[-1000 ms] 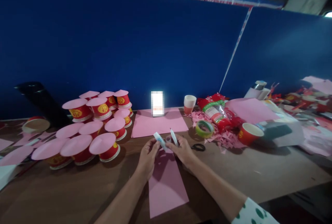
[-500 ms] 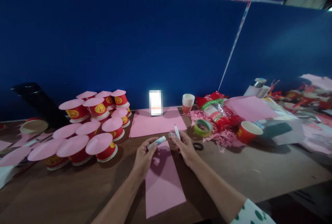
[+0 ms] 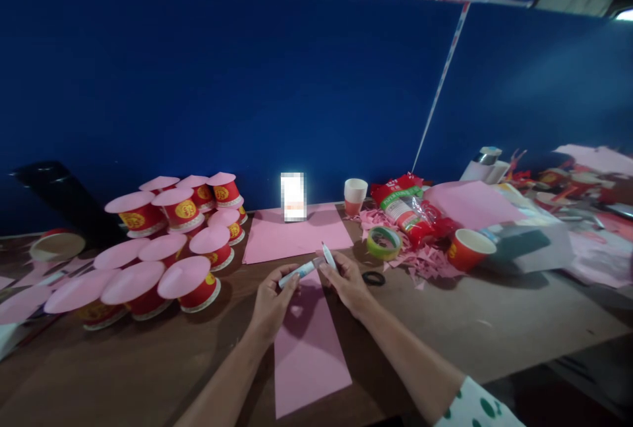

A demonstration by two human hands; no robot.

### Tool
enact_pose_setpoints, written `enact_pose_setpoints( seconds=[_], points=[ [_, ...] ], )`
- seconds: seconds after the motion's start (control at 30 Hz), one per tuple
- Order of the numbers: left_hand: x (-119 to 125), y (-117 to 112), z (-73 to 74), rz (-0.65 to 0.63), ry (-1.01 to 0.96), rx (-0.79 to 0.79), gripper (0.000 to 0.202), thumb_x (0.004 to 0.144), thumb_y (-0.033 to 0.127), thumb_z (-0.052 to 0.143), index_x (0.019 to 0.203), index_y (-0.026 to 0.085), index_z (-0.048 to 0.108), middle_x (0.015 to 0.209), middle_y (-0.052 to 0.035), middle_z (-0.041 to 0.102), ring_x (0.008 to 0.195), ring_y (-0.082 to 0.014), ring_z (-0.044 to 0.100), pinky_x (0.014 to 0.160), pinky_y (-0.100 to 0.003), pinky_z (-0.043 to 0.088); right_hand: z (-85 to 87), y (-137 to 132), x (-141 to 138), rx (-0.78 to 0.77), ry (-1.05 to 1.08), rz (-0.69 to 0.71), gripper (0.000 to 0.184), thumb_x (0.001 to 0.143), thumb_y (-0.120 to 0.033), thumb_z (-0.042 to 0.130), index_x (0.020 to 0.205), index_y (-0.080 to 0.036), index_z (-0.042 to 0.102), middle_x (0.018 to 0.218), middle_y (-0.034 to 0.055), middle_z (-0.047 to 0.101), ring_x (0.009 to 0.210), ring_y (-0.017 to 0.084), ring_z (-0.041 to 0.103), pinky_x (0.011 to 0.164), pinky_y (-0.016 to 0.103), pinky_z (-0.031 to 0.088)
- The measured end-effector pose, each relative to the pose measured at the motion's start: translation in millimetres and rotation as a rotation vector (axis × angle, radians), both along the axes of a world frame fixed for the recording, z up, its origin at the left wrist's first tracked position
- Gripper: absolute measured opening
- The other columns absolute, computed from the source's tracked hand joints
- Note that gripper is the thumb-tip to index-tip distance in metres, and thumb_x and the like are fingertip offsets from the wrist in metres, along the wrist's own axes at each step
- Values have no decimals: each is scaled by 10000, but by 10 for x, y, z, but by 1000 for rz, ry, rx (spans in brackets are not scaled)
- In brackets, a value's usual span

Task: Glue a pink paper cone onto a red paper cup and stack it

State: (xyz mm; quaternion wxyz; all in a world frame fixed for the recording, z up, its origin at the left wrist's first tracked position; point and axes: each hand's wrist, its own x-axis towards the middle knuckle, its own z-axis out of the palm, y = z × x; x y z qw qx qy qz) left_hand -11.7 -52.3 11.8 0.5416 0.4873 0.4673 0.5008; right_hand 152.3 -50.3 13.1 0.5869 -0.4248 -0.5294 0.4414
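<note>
My left hand (image 3: 271, 298) is wrapped round a white and blue glue stick (image 3: 297, 273), tilted up to the right. My right hand (image 3: 349, 285) grips a slim white pen (image 3: 328, 256), its dark tip pointing up. The same fingers pinch a small translucent cap (image 3: 318, 261) against the end of the glue stick; whether it is seated I cannot tell. Below both hands a long strip of pink paper (image 3: 309, 354) lies on the table. Beyond them is a stack of pink sheets (image 3: 297, 242).
Red cups with pink cone tops (image 3: 184, 279) crowd the left. A lit phone (image 3: 293, 198) stands at the back. On the right are a green tape roll (image 3: 384, 243), a black ring (image 3: 374, 279), a red packet (image 3: 403, 206), paper shreds and a red cup (image 3: 469, 250).
My right hand has come left with the pen and cap, bringing the cap from apart to the glue stick's end. The view has shifted slightly.
</note>
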Motion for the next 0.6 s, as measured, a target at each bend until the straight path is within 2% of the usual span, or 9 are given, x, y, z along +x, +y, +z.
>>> enact_pose_setpoints(
  seconds=[0.13, 0.3, 0.5, 0.6],
  points=[
    [-5, -2, 4, -4, 20, 7, 458, 663, 434, 681, 1010, 145, 604, 650, 8, 605, 597, -107, 562, 556, -199, 474, -15, 8, 13, 27, -52, 18, 324, 778, -375, 598, 1023, -166, 633, 619, -33, 498, 517, 86, 389, 490, 201, 341],
    [2, -3, 12, 1, 24, 9, 447, 662, 432, 679, 1003, 153, 606, 665, 5, 612, 597, -121, 578, 563, -223, 485, 55, -26, 10, 35, -106, 22, 292, 776, -363, 594, 980, -160, 642, 653, -19, 539, 560, 102, 433, 515, 204, 359],
    [-2, -3, 13, -2, 81, 108, 371, 692, 391, 659, 971, 150, 632, 663, -4, 626, 601, -124, 583, 590, -219, 473, 70, -61, -23, -18, -143, 24, 344, 769, -374, 587, 1042, -171, 638, 684, -15, 560, 572, 110, 450, 530, 211, 372],
    [3, -14, 20, 0, 107, 135, 345, 712, 374, 644, 970, 145, 634, 681, -15, 639, 615, -130, 588, 605, -224, 475, 47, -61, -37, -10, -159, 13, 330, 772, -369, 586, 1028, -169, 646, 727, -5, 591, 618, 123, 487, 586, 225, 403]
  ],
)
